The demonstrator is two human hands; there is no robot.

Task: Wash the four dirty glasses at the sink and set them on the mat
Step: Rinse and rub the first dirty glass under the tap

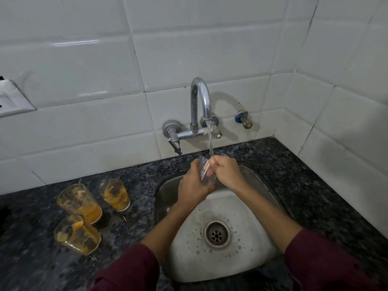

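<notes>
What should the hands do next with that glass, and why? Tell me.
Probably keep turning the glass under the running stream: the left hand grips it and the right hand rubs its rim, while three dirty glasses wait on the counter.

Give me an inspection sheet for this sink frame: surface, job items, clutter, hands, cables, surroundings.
Surface: dark speckled counter; steel sink wet, with droplets round the drain.
Job items: clear glass held under the tap, water running; three dirty glasses with orange residue upright on the counter, left of the sink. Mat not in view.
Clutter: nothing seen.
Hands: left hand grips the glass; right hand has its fingers at the glass's rim.
Cables: nothing seen.
Surroundings: white tiled walls; wall socket at far left; small valve right of the tap.
</notes>
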